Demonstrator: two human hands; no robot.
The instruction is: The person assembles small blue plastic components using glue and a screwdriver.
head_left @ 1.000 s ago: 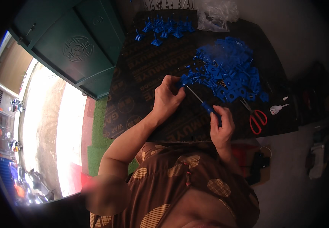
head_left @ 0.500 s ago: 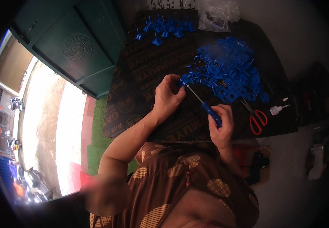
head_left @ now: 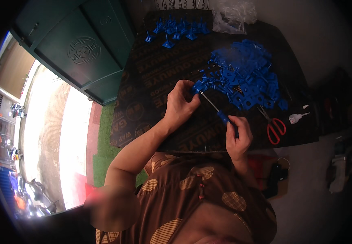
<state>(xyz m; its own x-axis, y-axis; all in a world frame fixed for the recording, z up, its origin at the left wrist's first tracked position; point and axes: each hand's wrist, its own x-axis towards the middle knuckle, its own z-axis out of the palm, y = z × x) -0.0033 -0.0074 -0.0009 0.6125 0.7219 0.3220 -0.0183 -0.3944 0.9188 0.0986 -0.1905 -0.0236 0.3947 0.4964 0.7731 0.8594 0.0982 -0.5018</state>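
Observation:
My left hand (head_left: 181,102) pinches a small blue plastic part (head_left: 197,86) against the black board (head_left: 151,81). A screwdriver (head_left: 216,109) with a blue handle and thin metal shaft is gripped in my right hand (head_left: 237,136). Its tip points up-left and meets the blue part. A heap of similar blue plastic parts (head_left: 245,81) lies just to the right of the held part.
A row of assembled blue pieces (head_left: 176,32) stands at the board's far edge, beside a clear plastic bag (head_left: 233,16). Red-handled scissors (head_left: 274,127) and a small white plug (head_left: 297,118) lie at the right. A green door (head_left: 78,53) is on the left, with green matting (head_left: 105,142) below it.
The screwdriver has tilted slightly and my right hand has shifted a little on its handle. My left hand stays on the blue part.

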